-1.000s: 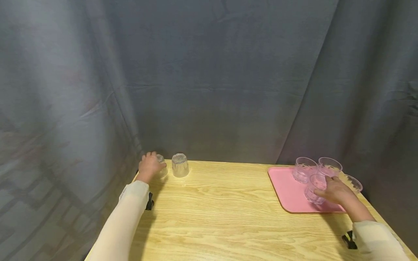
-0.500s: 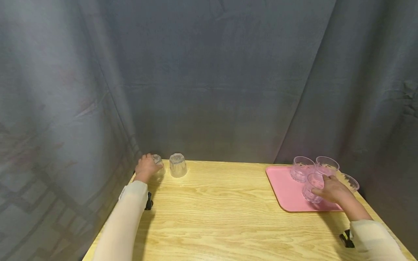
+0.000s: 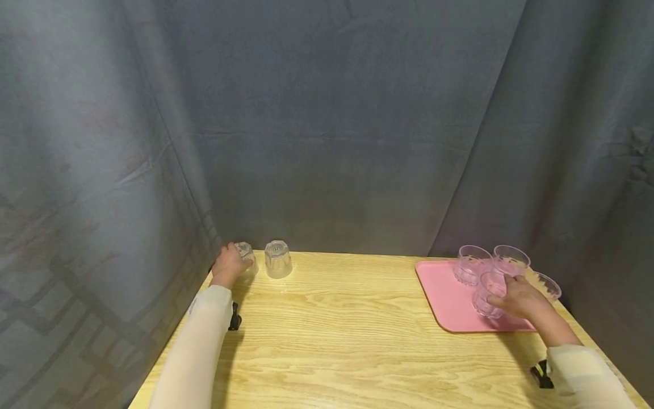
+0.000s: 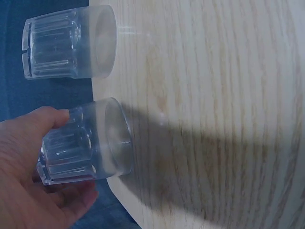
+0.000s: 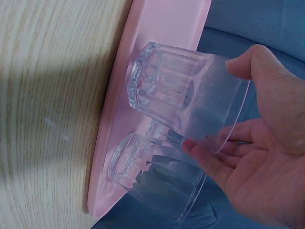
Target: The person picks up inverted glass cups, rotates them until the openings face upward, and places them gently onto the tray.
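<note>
At the back left of the table, my left hand [image 3: 230,265] grips a clear faceted tumbler [image 4: 97,143] that is turned upside down. In the left wrist view the thumb lies on one side near its base and the fingers on the other. A second upturned tumbler [image 3: 278,262] stands just to the right of it. Over on the right, my right hand [image 3: 521,298] holds an upright clear tumbler [image 5: 167,88] by its rim, thumb on one side and fingertips on the other. That tumbler is at the pink tray [image 3: 439,289], among several similar upright ones.
Another tumbler [image 5: 157,176] sits close beside the held one, near the right fingertips. Two more tumblers are at the back of the tray, one of them here [image 3: 471,267]. A grey curtain [image 3: 327,142] hangs behind the wooden table [image 3: 332,341].
The head view has shifted slightly, so the table and tray appear a little further left. Both hands keep to the same tumblers with hardly any movement.
</note>
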